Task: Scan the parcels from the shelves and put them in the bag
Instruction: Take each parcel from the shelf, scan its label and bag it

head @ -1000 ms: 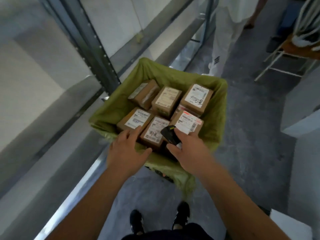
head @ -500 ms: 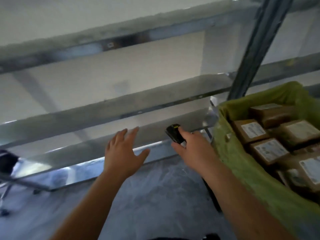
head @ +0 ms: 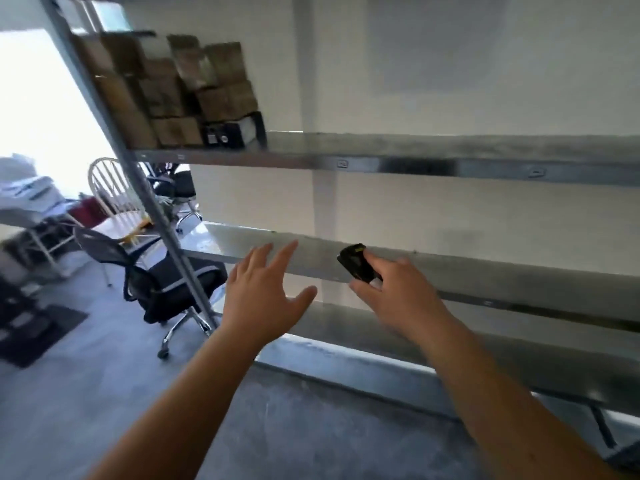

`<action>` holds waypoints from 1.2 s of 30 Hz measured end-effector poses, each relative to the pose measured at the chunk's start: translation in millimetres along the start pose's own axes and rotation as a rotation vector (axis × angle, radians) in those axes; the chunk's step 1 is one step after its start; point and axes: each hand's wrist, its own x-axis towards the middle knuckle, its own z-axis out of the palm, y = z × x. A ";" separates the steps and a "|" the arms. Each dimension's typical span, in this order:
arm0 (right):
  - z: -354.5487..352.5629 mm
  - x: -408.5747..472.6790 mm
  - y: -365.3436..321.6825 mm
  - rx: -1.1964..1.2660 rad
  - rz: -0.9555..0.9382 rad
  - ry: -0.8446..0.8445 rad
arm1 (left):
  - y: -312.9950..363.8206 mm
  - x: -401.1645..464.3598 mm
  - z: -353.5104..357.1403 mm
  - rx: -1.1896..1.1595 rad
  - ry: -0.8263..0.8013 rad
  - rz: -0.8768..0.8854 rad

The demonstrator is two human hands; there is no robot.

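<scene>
Two hands reach toward the shelves in the head view, the only view there is. The left hand (head: 263, 299) is spread flat, fingers straight, holding nothing. The right hand (head: 394, 292) curls its grip round a small black scanner (head: 356, 263), whose front end points up and to the left. The parcels (head: 173, 91) stand stacked at the left end of the upper shelf (head: 415, 157), just beside the slanted upright (head: 138, 188), well above and to the left of both hands. The bag is not in view.

The step in hand looks like going for the next parcel. To do it well, the free left hand should rise to the stack and take a top box first, so that the pile does not topple, then turn its label toward the scanner.

The middle shelf (head: 485, 271) lies right behind the hands. A black office chair (head: 166, 285) stands on the floor by the foot of the upright, and a wooden chair (head: 110, 192) behind it; the office chair may hinder a step to the left.
</scene>
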 end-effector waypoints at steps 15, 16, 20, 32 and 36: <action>10.9 242.8 -131.3 0.104 -0.352 0.073 | -108.7 198.1 -103.0 -0.006 0.276 0.016; 9.7 260.6 -137.5 0.108 -0.370 0.077 | -114.1 215.3 -107.3 -0.008 0.286 0.023; -0.2 333.6 -162.2 0.148 -0.430 0.088 | -136.1 288.7 -126.7 -0.013 0.325 0.026; 7.8 469.1 -229.4 0.117 -0.435 0.151 | -199.9 440.6 -169.2 -0.165 0.357 0.040; 13.2 501.6 -245.0 0.110 -0.380 0.200 | -225.5 482.3 -172.4 -0.202 0.303 0.033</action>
